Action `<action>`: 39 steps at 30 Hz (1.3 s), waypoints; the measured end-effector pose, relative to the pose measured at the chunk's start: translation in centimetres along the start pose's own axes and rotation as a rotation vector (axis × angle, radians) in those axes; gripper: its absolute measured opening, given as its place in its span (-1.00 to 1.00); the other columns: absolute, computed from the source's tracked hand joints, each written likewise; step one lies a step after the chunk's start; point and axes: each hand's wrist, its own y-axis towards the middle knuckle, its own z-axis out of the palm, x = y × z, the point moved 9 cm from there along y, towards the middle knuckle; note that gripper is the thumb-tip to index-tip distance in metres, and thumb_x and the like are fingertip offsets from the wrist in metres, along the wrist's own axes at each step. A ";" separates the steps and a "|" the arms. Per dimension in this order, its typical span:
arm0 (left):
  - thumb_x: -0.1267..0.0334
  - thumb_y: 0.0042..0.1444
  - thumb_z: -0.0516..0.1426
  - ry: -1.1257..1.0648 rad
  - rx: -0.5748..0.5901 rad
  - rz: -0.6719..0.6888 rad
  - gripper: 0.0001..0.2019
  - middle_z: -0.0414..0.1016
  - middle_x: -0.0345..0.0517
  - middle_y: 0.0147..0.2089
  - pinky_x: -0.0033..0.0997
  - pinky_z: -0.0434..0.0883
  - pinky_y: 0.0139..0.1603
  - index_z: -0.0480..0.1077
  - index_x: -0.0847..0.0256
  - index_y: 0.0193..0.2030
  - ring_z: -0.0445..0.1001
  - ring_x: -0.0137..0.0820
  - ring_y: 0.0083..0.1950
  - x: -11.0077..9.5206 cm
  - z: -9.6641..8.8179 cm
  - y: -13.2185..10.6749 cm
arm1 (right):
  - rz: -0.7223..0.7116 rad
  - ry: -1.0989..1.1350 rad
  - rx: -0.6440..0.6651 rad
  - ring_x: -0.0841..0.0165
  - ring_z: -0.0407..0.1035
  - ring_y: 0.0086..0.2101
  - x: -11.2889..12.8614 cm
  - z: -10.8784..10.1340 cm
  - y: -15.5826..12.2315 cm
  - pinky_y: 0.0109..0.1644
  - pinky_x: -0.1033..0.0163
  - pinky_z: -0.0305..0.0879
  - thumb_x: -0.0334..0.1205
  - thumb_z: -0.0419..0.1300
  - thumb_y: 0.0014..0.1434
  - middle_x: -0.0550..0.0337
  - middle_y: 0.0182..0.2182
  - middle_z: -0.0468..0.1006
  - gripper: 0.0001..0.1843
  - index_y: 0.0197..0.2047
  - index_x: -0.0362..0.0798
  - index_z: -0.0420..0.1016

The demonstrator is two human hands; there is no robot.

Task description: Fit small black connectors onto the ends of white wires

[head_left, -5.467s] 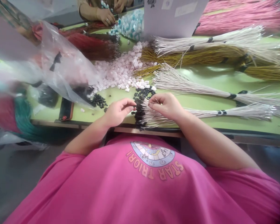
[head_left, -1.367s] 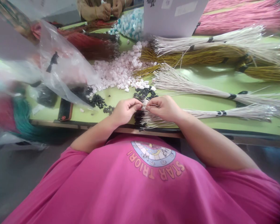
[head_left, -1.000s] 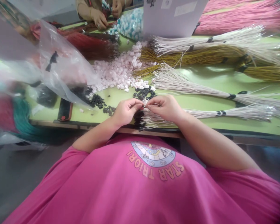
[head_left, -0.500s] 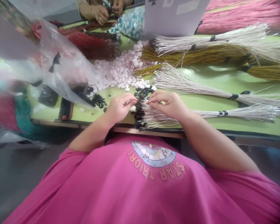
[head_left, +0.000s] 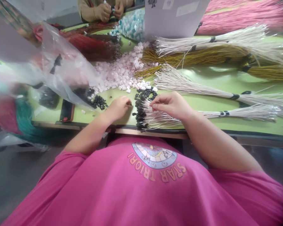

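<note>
My left hand (head_left: 119,108) has just pulled back from the wire ends; a second ago its fingertips met those of my right hand (head_left: 172,105), and now a gap of bare green lies between it and the black bits (head_left: 140,116); its fingers are curled together low over the table (head_left: 202,74), near the front edge, and I cannot tell whether anything is pinched inside them. My right hand has hardly shifted; its thumb and forefinger are close together over the fanned left end of the white wires (head_left: 210,115), though I cannot tell whether they nip a single strand. That bundle lies along the front edge of the table, its tied part well to the right; the black bits crowd against its left end, as they did before. A small patch of dark pieces, visible a second ago, is now hidden by my left hand and wrist; the black pile (head_left: 99,102) farther left looks unchanged. I take this to mean the two-handed work at the tips has paused, with my right hand keeping its place.
</note>
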 end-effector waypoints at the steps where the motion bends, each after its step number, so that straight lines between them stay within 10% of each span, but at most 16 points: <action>1: 0.33 0.08 0.09 -0.092 -0.006 -0.046 -0.83 0.46 -0.07 -0.28 -0.31 0.36 -0.17 0.45 0.24 -0.20 0.40 -0.35 -0.27 -0.1 -0.7 -0.3 | -0.005 -0.013 -0.024 0.40 0.40 -0.47 0.0 0.0 0.0 -0.35 0.29 0.28 -0.21 0.21 -0.02 0.19 -0.51 0.57 -0.83 -0.38 -0.11 0.58; 8: 0.35 0.00 0.17 -0.790 0.149 -0.086 -0.91 0.45 -0.18 -0.34 -0.46 0.37 -0.27 0.43 0.27 -0.30 0.39 -0.51 -0.35 -4.9 -1.5 -2.1 | -0.025 -0.144 -0.083 0.46 0.33 -0.51 0.4 0.4 0.0 -0.40 0.34 0.18 -0.30 0.16 -0.05 0.24 -0.55 0.51 -0.85 -0.45 -0.14 0.55; 13: 0.28 0.07 0.16 -1.039 0.072 -0.144 -0.89 0.39 -0.23 -0.50 -0.54 0.25 -0.53 0.42 0.26 -0.29 0.26 -0.60 -0.57 -4.6 0.6 -0.8 | -0.031 -0.170 -0.102 0.45 0.32 -0.51 0.3 0.3 0.0 -0.41 0.35 0.15 -0.22 0.15 0.02 0.22 -0.56 0.50 -0.81 -0.45 -0.15 0.54; 39: 0.27 0.07 0.18 -0.636 -0.153 0.001 -0.85 0.60 -0.12 -0.23 -0.36 0.45 -0.10 0.55 0.18 -0.22 0.54 -0.38 -0.19 -5.1 -0.5 -0.8 | -0.097 -0.364 -0.024 0.44 0.30 -0.48 0.7 1.3 0.0 -0.38 0.34 0.11 -0.21 0.08 0.12 0.18 -0.52 0.52 -0.76 -0.41 -0.12 0.54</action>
